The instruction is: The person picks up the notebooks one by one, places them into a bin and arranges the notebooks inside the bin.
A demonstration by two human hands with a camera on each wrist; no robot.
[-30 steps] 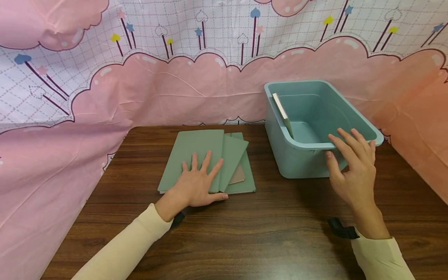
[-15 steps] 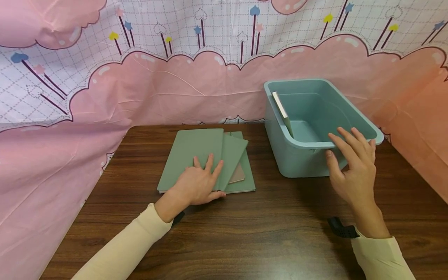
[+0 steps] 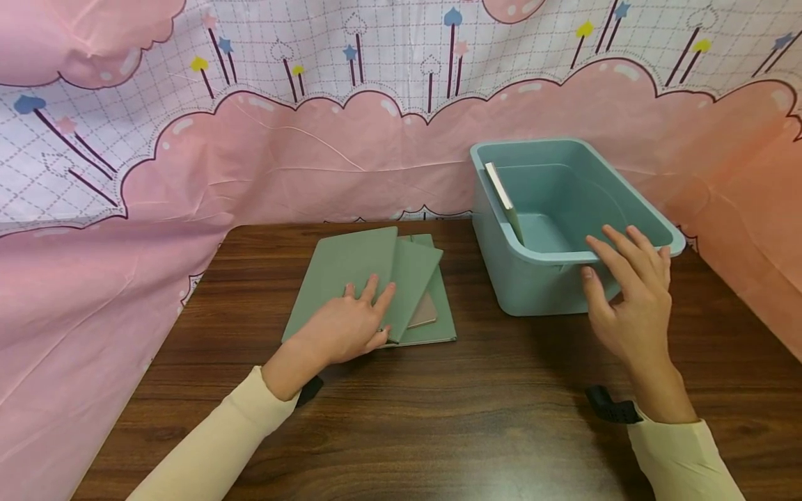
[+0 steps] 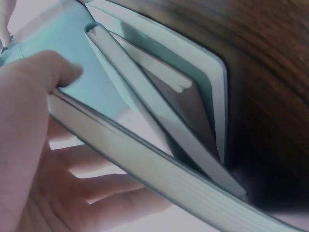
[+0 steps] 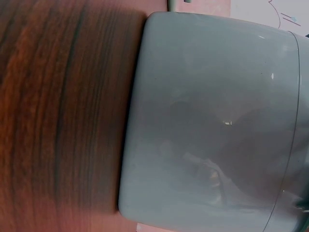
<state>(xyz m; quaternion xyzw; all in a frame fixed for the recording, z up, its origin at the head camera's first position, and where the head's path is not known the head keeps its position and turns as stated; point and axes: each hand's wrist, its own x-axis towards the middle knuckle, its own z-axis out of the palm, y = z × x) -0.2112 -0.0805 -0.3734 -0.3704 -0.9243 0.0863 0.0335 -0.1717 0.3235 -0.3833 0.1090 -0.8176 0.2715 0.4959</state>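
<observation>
My left hand [image 3: 341, 327] holds the top green notebook [image 3: 351, 254] by its near right edge, with the thumb [image 4: 63, 72] on one side of it and the fingers on the other. That notebook lies tilted, its right side raised off the stack. Beneath it in the head view are a narrower green notebook [image 3: 418, 268], a small tan notebook [image 3: 426, 312] and a larger green one [image 3: 443, 316]. My right hand [image 3: 633, 313] rests at the near rim of the blue-green bin [image 3: 539, 285], fingers extended over the edge, thumb outside.
One thin pale-edged book [image 3: 501, 191] leans upright against the bin's left inner wall. The dark wooden table [image 3: 438, 417] runs back to a pink patterned cloth [image 3: 313, 153], which also hangs along both sides.
My left hand has gone from lying flat on the top notebook to gripping its edge, with the thumb drawn in and the right side raised. The right hand keeps its place.
</observation>
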